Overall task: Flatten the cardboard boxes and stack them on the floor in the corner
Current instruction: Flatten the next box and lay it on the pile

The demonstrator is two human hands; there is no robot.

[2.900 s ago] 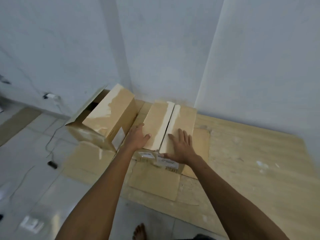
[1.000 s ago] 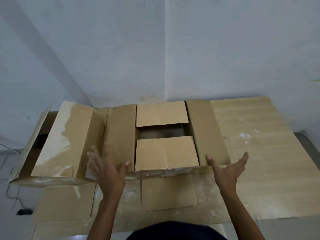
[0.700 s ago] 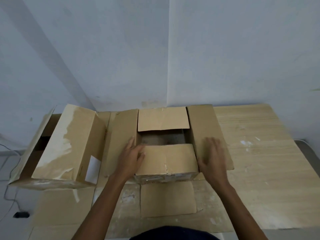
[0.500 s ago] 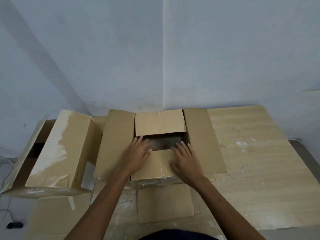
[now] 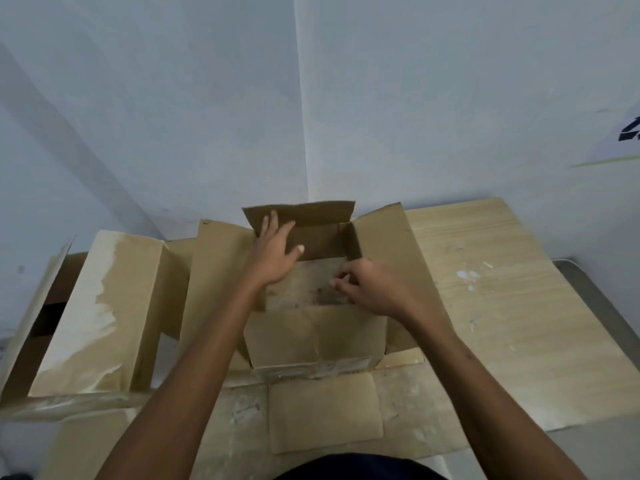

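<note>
Cardboard box (image 5: 317, 336) sits in the corner (image 5: 304, 161), far flap (image 5: 318, 213) now raised instead of flat. Fingers spread, the left hand (image 5: 273, 256) pushes that flap; the right hand (image 5: 370, 289) curls inside, grip on anything unclear.

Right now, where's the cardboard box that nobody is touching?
In the head view, the untouched box lies at the far left, beside the left flap of the open box in the corner, in front of the left wall.
</note>
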